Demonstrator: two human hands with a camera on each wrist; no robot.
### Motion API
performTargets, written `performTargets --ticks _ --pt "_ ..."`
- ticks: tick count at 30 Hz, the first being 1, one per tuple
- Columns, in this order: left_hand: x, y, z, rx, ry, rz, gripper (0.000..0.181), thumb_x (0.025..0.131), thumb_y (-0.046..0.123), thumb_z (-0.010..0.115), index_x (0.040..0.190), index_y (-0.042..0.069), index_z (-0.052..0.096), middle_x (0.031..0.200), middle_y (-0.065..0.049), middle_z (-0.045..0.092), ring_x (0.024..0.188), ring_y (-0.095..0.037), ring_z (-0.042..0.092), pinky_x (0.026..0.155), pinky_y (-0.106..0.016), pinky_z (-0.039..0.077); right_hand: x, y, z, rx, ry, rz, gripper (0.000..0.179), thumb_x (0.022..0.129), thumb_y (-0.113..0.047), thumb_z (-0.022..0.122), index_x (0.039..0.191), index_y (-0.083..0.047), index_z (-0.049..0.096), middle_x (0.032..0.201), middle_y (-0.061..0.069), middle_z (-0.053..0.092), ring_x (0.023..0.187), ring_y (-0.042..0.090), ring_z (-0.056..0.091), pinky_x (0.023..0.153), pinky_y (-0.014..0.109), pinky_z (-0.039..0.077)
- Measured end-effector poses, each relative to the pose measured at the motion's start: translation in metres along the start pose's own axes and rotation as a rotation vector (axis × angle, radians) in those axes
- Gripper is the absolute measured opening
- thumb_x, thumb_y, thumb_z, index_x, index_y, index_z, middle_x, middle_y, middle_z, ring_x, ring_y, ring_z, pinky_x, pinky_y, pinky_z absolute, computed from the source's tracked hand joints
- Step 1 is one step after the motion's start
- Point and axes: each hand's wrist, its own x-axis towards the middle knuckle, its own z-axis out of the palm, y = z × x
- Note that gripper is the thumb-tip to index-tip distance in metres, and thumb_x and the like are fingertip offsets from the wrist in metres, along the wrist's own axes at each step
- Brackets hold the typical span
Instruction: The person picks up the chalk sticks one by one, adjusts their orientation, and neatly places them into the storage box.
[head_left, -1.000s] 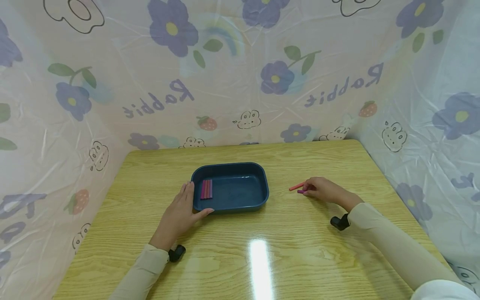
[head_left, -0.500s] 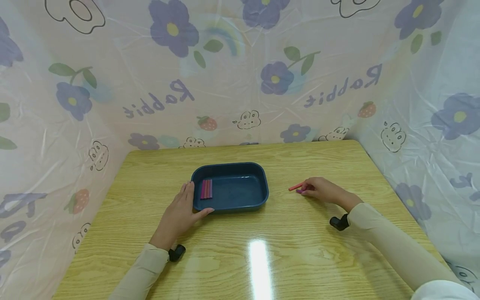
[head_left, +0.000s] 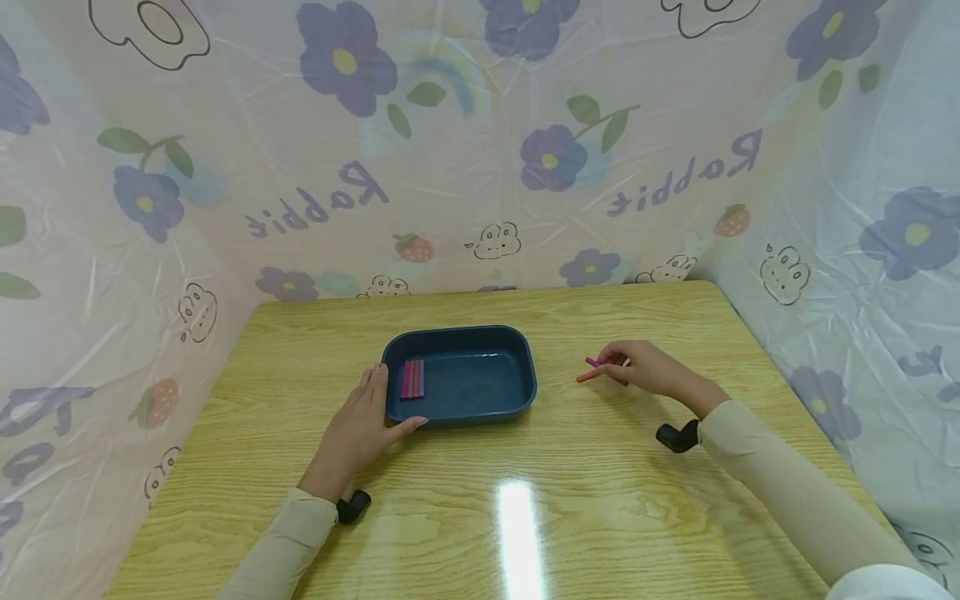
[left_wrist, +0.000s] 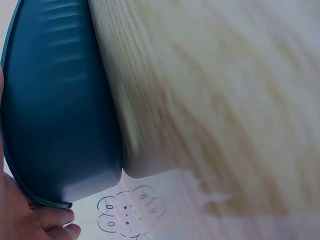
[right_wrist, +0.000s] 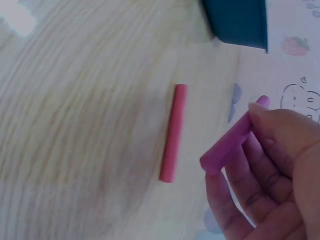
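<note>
My right hand pinches a purple chalk stick between thumb and fingertips, raised and slanted in the right wrist view. Beside it on the table lies a coral-red chalk stick. A dark blue rectangular tray stands left of these. Several pink and purple chalk sticks lie side by side at the tray's left end. My left hand rests against the tray's left front corner, fingers straight along the left side and thumb extended at the front rim. In the left wrist view some fingertips show past the tray's end.
The wooden table carries a bright light reflection near its front. A patterned cloth hangs behind it and at both sides. Black wrist cameras sit under both wrists.
My right hand has lifted the purple chalk stick from beside the red one and turned it, moving slightly up and away. The left hand and tray have stayed in place.
</note>
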Motion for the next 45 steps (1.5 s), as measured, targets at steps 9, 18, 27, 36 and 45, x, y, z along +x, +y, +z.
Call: performTargets --ticks 9,18,27,36,45 --pt "0.000 -0.002 0.002 0.008 0.001 -0.006 0.111 0.077 0.081 0.034 0.149 0.002 0.005 0.153 -0.018 0.013 0.140 -0.030 0.009 0.108 -0.049 0.023 0.002 -0.014 -0.004 0.088 0.050 -0.006 0.023 0.094 -0.027 0.056 0.103 -0.007 0.065 0.083 0.008 0.064 0.077 0.018 0.058 0.065 0.032 0.048" --pt "0.001 -0.003 0.002 0.007 -0.011 -0.007 0.111 0.076 0.082 0.033 0.149 0.002 0.004 0.153 -0.017 0.011 0.140 -0.029 0.006 0.108 -0.049 0.023 0.007 -0.031 -0.004 0.223 0.072 0.017 0.027 0.092 -0.034 0.058 0.103 -0.010 0.065 0.095 0.007 0.065 0.088 0.019 0.061 0.074 0.040 0.053" --pt "-0.001 -0.003 0.002 0.007 0.000 -0.001 0.111 0.077 0.081 0.033 0.149 0.001 0.006 0.153 -0.018 0.013 0.140 -0.030 0.009 0.108 -0.048 0.023 0.014 -0.043 -0.002 0.406 0.042 0.035 0.031 0.092 -0.029 0.059 0.108 -0.003 0.063 0.100 0.012 0.064 0.087 0.023 0.063 0.076 0.043 0.053" --pt "-0.001 -0.003 0.003 0.004 -0.006 -0.001 0.111 0.077 0.081 0.033 0.149 0.001 0.006 0.153 -0.017 0.012 0.140 -0.030 0.009 0.108 -0.048 0.022 0.020 -0.059 0.001 0.515 0.049 0.098 0.040 0.092 -0.030 0.059 0.115 0.002 0.059 0.103 0.016 0.063 0.089 0.028 0.063 0.079 0.050 0.051" --pt "-0.001 -0.001 0.003 0.010 0.007 0.003 0.111 0.077 0.081 0.033 0.149 0.001 0.006 0.153 -0.017 0.012 0.140 -0.030 0.009 0.109 -0.047 0.021 0.027 -0.072 0.006 0.636 0.073 0.156 0.043 0.091 -0.031 0.060 0.117 0.004 0.057 0.103 0.017 0.062 0.096 0.035 0.062 0.084 0.047 0.049"
